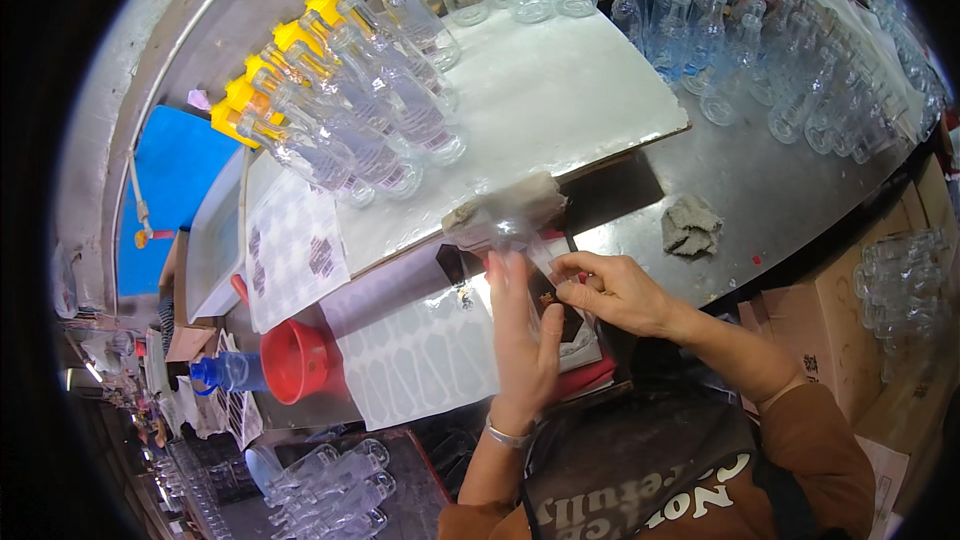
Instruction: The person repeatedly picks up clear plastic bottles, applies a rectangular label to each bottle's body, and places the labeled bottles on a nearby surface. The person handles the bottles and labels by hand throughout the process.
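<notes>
Clear bottle [512,232] could slip
Left hand [525,340] grasps it; right hand [618,292] pinches (on what, I cannot tell); a loose hold could drop it.

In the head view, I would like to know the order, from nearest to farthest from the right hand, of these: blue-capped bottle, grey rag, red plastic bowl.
From the right hand:
1. Grey rag, to its right
2. Red plastic bowl, to its left
3. Blue-capped bottle, farther left, beyond the bowl
</notes>
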Available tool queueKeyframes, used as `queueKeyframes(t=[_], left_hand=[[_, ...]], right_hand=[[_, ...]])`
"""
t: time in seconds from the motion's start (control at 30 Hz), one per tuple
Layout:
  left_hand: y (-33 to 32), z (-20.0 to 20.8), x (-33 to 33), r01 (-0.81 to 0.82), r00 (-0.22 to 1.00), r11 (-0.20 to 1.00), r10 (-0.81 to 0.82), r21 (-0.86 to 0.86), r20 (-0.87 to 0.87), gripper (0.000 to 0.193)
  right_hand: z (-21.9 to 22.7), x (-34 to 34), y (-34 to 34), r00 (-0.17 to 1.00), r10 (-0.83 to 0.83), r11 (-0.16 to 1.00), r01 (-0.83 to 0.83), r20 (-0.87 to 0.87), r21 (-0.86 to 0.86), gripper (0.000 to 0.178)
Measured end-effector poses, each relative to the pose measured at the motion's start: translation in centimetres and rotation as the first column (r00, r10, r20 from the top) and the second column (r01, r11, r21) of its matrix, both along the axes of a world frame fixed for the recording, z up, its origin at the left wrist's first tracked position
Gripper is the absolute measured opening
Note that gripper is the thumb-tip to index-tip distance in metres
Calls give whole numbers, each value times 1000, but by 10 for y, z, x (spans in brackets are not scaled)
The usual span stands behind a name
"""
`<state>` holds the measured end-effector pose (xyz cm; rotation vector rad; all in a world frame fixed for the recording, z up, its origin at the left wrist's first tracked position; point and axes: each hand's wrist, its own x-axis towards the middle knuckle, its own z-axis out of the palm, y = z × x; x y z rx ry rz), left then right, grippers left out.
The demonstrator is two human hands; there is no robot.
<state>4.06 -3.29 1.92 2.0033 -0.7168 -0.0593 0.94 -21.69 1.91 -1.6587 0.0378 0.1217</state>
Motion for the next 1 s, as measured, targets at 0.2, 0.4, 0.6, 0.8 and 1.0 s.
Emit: queueKeyframes(t=[0.2,0.4,0.6,0.8,1.0], left_hand=[[0,13,14,24,999,998,-25,65,22,60],[7,4,22,12,1000,999,-11,37,-17,62],[10,13,24,43,999,997,-41,69,-30,64],[5,26,17,-121,935,965,32,-233,-353,61],[-9,2,47,-350,818,907,174,-234,-548,49]], right_hand=[[7,3,0,997,-6,989,17,75,-150,41],[17,9,6,1000,-22,984,20,-10,-179,48],[12,6,5,1000,13,989,-16,-26,-146,46],[3,4,-4,995,88,984,-81,38,-156,46],[16,21,-4,999,45,991,-43,9,-126,55]])
